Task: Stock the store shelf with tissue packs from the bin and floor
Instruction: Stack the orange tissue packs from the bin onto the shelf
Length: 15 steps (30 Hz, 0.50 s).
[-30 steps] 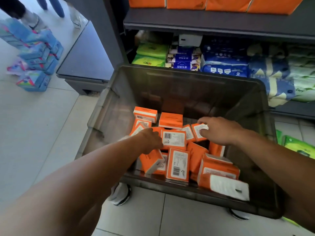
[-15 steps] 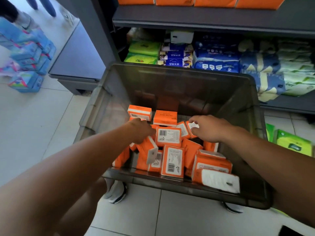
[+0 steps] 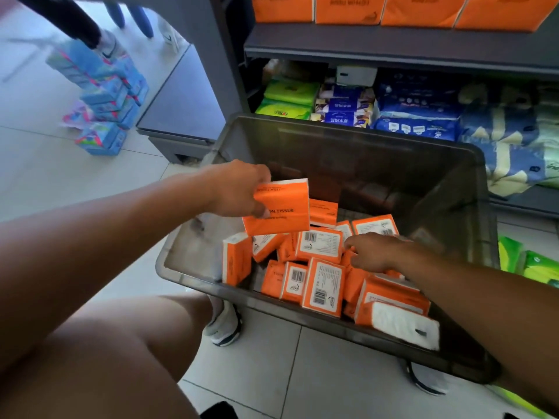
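Observation:
A dark see-through bin (image 3: 378, 152) stands on the floor before the shelf, with several orange tissue packs (image 3: 320, 285) piled in its near half. My left hand (image 3: 239, 189) holds one orange tissue pack (image 3: 279, 207) lifted above the pile at the bin's left side. Lower down, my right hand (image 3: 375, 252) rests on the packs in the bin with its fingers curled and spread; I cannot tell whether it grips one. More orange packs (image 3: 348, 9) line the upper shelf (image 3: 393, 46).
The lower shelf holds green (image 3: 287, 98), blue (image 3: 417, 116) and pale packs. A stack of blue packs (image 3: 102, 101) stands on the floor at left beside a grey platform (image 3: 184, 101). Green packs (image 3: 532, 261) lie on the floor at right. My shoes stand under the bin.
My left hand has come up out of the pile with one orange pack. My right hand has shifted nearer and lower on the packs.

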### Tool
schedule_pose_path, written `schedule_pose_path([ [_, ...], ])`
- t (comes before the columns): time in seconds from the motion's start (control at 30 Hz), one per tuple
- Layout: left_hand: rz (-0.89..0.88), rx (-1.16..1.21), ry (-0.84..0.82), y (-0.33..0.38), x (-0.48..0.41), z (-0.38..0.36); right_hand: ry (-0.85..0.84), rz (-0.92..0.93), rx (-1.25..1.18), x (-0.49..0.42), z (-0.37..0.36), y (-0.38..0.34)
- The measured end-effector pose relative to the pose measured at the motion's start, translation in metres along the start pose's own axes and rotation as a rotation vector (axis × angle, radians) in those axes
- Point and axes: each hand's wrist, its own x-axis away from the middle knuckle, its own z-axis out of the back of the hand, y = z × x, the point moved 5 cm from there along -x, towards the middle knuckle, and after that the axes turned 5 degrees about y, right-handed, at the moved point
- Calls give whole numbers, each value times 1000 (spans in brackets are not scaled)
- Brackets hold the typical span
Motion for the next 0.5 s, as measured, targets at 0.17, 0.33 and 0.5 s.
schedule_pose_path([
  [0.17, 60, 88, 51, -9, 2, -4, -4, 100, 75, -27, -21, -17],
  [0.33, 92, 125, 48, -16, -4, -12, 2, 165, 62, -43, -42, -47],
  [0.5, 91, 121, 14, -18, -9, -20, -52, 96, -61, -41, -58, -59],
])
